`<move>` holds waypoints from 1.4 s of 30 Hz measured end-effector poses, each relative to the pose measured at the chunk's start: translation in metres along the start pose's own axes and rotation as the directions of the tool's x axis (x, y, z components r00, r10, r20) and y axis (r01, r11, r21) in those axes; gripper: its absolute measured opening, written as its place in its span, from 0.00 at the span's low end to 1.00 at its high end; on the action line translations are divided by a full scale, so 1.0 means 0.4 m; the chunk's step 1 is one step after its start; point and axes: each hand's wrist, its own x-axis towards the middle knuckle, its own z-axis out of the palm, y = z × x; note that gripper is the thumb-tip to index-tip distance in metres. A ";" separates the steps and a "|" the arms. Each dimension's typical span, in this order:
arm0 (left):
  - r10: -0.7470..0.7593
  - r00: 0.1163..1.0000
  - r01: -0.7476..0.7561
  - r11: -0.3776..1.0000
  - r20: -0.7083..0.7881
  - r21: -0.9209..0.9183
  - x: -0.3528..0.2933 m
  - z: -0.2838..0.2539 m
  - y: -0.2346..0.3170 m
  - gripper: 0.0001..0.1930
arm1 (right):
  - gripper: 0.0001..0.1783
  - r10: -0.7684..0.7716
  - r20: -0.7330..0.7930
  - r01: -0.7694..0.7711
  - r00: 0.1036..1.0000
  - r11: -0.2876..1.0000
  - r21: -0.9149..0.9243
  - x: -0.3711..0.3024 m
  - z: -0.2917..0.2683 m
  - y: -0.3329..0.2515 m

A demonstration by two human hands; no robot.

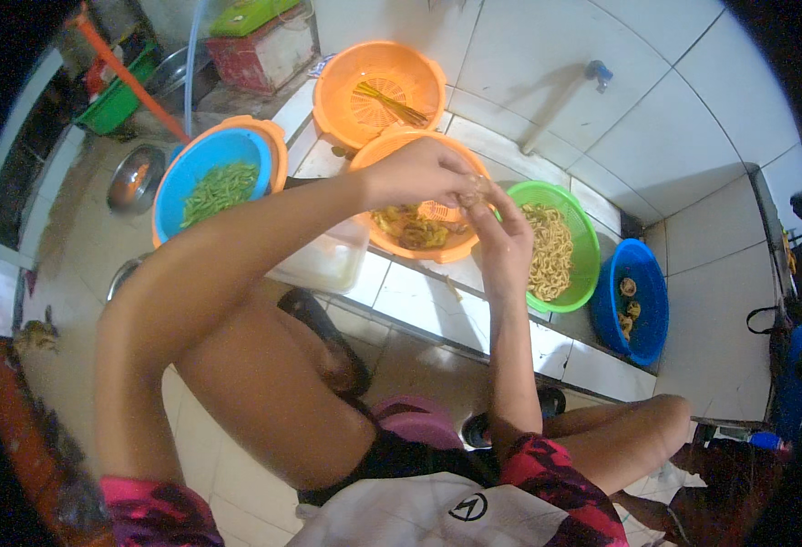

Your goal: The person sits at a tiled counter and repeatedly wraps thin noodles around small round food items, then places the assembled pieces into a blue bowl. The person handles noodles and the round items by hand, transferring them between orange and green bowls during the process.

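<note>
My left hand (426, 173) and my right hand (508, 244) meet above an orange colander (385, 150). The fingers of both are pinched together around something small and pale brown, too blurred to name. In that colander lie limp yellow-brown pieces (412, 228), partly hidden by my hands. Just right of my right hand sits a green basket (586, 260) of pale, curly, noodle-like strips (550, 251). Beneath my left forearm is a clear plastic container (339, 258), partly covered.
Farther right, a blue basin (653, 301) holds several brownish lumps. A second orange colander (328, 100) at the back has thin yellow-green stalks. Leftward, a blue bowl (171, 196) contains green pieces. A pipe stub (547, 128) juts from the tiled wall; a pink stool (415, 424) is below.
</note>
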 end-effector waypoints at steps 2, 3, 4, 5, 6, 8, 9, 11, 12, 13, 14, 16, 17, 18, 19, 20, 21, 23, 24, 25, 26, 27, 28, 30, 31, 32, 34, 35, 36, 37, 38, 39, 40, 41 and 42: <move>-0.029 0.999 0.030 0.998 0.014 -0.051 -0.004 -0.007 -0.002 0.21 | 0.21 -0.036 -0.001 0.036 0.999 0.999 -0.016 -0.001 -0.005 -0.001; -0.025 1.000 0.025 0.997 0.008 -0.079 -0.004 -0.006 -0.004 0.20 | 0.21 -0.056 -0.002 0.056 0.998 0.997 -0.043 0.002 -0.007 0.003; -0.022 1.000 0.022 0.994 -0.002 -0.107 -0.003 -0.007 -0.004 0.20 | 0.20 -0.076 0.000 0.076 0.997 0.995 -0.068 0.007 -0.009 0.013; -0.039 0.999 0.036 0.991 -0.025 -0.126 -0.004 -0.008 -0.005 0.20 | 0.21 -0.093 -0.017 0.092 0.995 0.993 -0.076 0.014 -0.013 0.025; -0.005 0.999 -0.002 0.987 -0.041 -0.164 -0.006 -0.008 -0.006 0.20 | 0.21 -0.113 -0.031 0.110 0.993 0.991 -0.081 0.024 -0.020 0.041; 0.036 0.994 -0.057 0.976 -0.098 -0.210 -0.003 -0.012 -0.003 0.19 | 0.20 -0.074 -0.031 0.072 0.997 0.996 -0.056 0.056 -0.035 0.086; 0.030 0.991 -0.059 0.972 -0.131 -0.227 -0.001 -0.016 0.002 0.19 | 0.19 -0.013 -0.014 0.012 1.000 1.000 -0.029 0.075 -0.039 0.116; 0.014 0.982 -0.063 0.964 -0.190 -0.256 0.001 -0.025 0.009 0.18 | 0.16 0.010 0.086 0.014 0.996 0.964 -0.266 0.124 -0.028 0.195; 0.008 0.978 -0.066 0.960 -0.209 -0.271 -0.001 -0.027 0.011 0.19 | 0.15 0.053 0.113 0.017 0.992 0.840 -0.543 0.145 -0.020 0.236; -0.001 0.975 -0.064 0.956 -0.223 -0.285 -0.002 -0.028 0.013 0.19 | 0.14 0.109 0.249 0.096 0.962 0.722 -0.685 0.150 -0.020 0.274; -0.033 0.970 -0.041 0.954 -0.241 -0.297 -0.002 -0.027 0.016 0.20 | 0.14 0.235 0.294 0.124 0.926 0.548 -0.827 0.153 -0.016 0.312; -0.026 0.984 -0.035 0.942 -0.177 -0.332 -0.003 -0.024 0.021 0.21 | 0.18 0.397 0.312 0.242 0.863 0.216 -0.946 0.161 -0.006 0.373; -0.053 0.986 -0.005 0.939 -0.160 -0.343 -0.003 -0.022 0.025 0.21 | 0.20 0.476 0.291 0.310 0.830 0.041 -0.950 0.165 -0.008 0.394; -0.060 0.990 0.011 0.934 -0.126 -0.356 -0.005 -0.019 0.028 0.21 | 0.20 0.447 0.268 0.256 0.854 0.087 -0.963 0.169 -0.014 0.407; -0.084 0.991 0.041 0.933 -0.106 -0.358 -0.006 -0.018 0.033 0.21 | 0.20 0.414 0.244 0.206 0.877 0.136 -0.969 0.173 -0.018 0.415; -0.100 0.992 0.064 0.930 -0.082 -0.361 -0.007 -0.016 0.038 0.21 | 0.19 0.369 0.210 0.149 0.905 0.189 -0.971 0.176 -0.024 0.417; -0.099 0.992 0.064 0.930 -0.079 -0.361 -0.009 -0.015 0.042 0.23 | 0.15 0.310 0.230 0.074 0.923 0.441 -0.894 0.177 -0.032 0.413; -0.116 0.989 0.074 0.925 -0.091 -0.372 -0.014 -0.011 0.044 0.22 | 0.15 0.200 0.181 -0.002 0.963 0.677 -0.736 0.172 -0.052 0.389; -0.109 0.990 0.067 0.924 -0.092 -0.376 -0.014 -0.009 0.044 0.22 | 0.15 0.209 0.094 -0.095 0.973 0.742 -0.664 0.169 -0.062 0.369; -0.133 0.987 0.088 0.910 -0.085 -0.405 -0.016 -0.007 0.043 0.22 | 0.20 0.358 0.078 -0.312 0.930 0.885 -0.346 0.160 -0.076 0.342; -0.154 0.984 0.104 0.912 -0.094 -0.397 -0.015 -0.005 0.041 0.22 | 0.21 0.322 0.082 -0.301 0.943 0.933 -0.199 0.147 -0.094 0.309; -0.158 0.983 0.108 0.914 -0.098 -0.392 -0.012 -0.001 0.039 0.22 | 0.23 0.339 0.041 -0.335 0.940 0.939 -0.075 0.128 -0.113 0.272; -0.162 0.982 0.112 0.916 -0.100 -0.386 -0.008 0.005 0.038 0.21 | 0.24 0.326 0.034 -0.328 0.945 0.943 0.063 0.108 -0.128 0.234; -0.194 0.979 0.156 0.910 -0.061 -0.384 -0.001 0.018 0.038 0.20 | 0.24 0.315 -0.066 -0.289 0.947 0.924 0.251 0.075 -0.136 0.161; -0.213 0.976 0.181 0.907 -0.044 -0.381 0.001 0.025 0.040 0.20 | 0.24 0.331 -0.132 -0.273 0.934 0.902 0.335 0.065 -0.136 0.125; -0.221 0.975 0.192 0.903 -0.031 -0.385 0.002 0.034 0.043 0.20 | 0.23 0.285 -0.103 -0.214 0.953 0.872 0.440 0.056 -0.137 0.089; -0.243 0.970 0.221 0.888 -0.004 -0.402 0.003 0.054 0.051 0.19 | 0.22 0.285 -0.128 -0.153 0.950 0.783 0.603 0.031 -0.143 0.020; -0.249 0.968 0.236 0.888 0.020 -0.395 0.004 0.063 0.056 0.20 | 0.20 0.224 -0.127 -0.107 0.966 0.799 0.591 0.015 -0.145 -0.008; -0.240 0.970 0.233 0.901 0.028 -0.366 0.006 0.074 0.061 0.20 | 0.19 0.185 -0.141 -0.073 0.972 0.817 0.572 0.000 -0.146 -0.032; -0.249 0.968 0.243 0.908 0.028 -0.342 0.010 0.084 0.066 0.20 | 0.18 0.089 -0.124 -0.004 0.988 0.826 0.563 -0.012 -0.142 -0.049; -0.257 0.966 0.252 0.913 0.029 -0.319 0.013 0.096 0.069 0.20 | 0.16 0.031 -0.171 0.048 0.985 0.896 0.442 -0.022 -0.136 -0.060; -0.260 0.964 0.263 0.914 0.054 -0.308 0.017 0.103 0.074 0.20 | 0.14 -0.088 -0.173 0.141 0.981 0.936 0.322 -0.030 -0.129 -0.067; -0.263 0.962 0.272 0.920 0.067 -0.281 0.022 0.111 0.077 0.20 | 0.12 -0.201 -0.161 0.231 0.966 0.953 0.196 -0.037 -0.125 -0.071; -0.255 0.963 0.270 0.926 0.089 -0.264 0.027 0.117 0.080 0.20 | 0.11 -0.315 -0.186 0.337 0.931 0.936 0.102 -0.041 -0.120 -0.072; -0.233 0.965 0.256 0.933 0.117 -0.254 0.031 0.120 0.084 0.20 | 0.11 -0.403 -0.170 0.411 0.899 0.912 0.010 -0.042 -0.120 -0.073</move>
